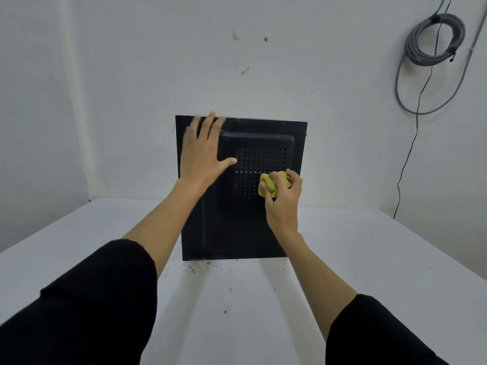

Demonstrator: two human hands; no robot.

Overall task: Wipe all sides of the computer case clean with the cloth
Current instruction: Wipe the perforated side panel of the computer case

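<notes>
Sleeves frame right hand (283,198), its grip bunched round soft yellow cloth (272,183) on computer case (237,233). Left hand (204,151) flat, fingers spread, steadying the panel. Case looks rigid, heavy, smooth; best held by edges on worktop (369,259).

1. A white table (369,259) with brown specks (200,267) stands against marked white walls (131,61).
2. A coiled grey cable (434,40) hangs on the wall above the table's far right corner.
3. A thin black wire (413,143) drops from it.
</notes>
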